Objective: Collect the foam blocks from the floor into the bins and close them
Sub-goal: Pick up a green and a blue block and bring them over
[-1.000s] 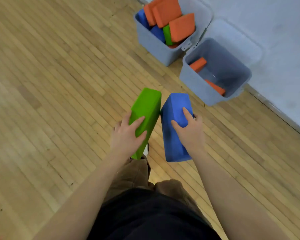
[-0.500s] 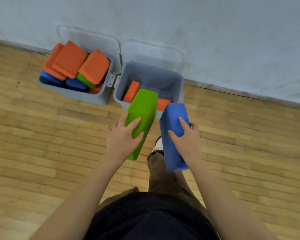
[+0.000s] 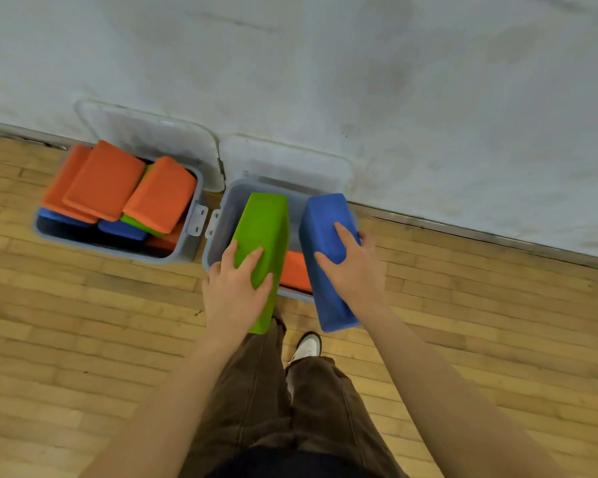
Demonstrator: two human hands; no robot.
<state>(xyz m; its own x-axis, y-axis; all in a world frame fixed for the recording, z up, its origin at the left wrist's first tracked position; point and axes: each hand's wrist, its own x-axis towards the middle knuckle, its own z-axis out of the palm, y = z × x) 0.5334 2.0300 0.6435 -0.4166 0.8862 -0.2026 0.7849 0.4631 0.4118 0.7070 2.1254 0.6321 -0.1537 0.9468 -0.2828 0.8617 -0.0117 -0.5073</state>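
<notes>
The person is carrying two foam blocks to the bins, and both blocks are now hanging over the right bin [image 3: 218, 232], so the step in hand looks like the drop-in. The left hand [image 3: 235, 291] is gripping the green block [image 3: 265, 236], with its fingers [image 3: 247, 262] curled over the block's near face and the thumb lying along the right edge. The right hand [image 3: 354, 270] is gripping the blue block [image 3: 321, 219], fingers spread across its upper face and wrapping round the far side. Each block is reaching forward past the fingers toward the wall and also trailing back below the palm toward the person's legs.

Below and between the two sets of fingers, an orange block [image 3: 294, 270] is lying inside the right bin. To the left of the left fingers, well apart, the left bin [image 3: 187, 250] is standing heaped with orange, blue and green blocks. Both lids are open, leaning against the wall.

The next move probably calls for lowering or tipping the blocks so they are clearing the rim, then loosening the fingers. The blocks are long, so one catching on the rim is the likely snag. The left bin's heap may be resisting its lid later.
</notes>
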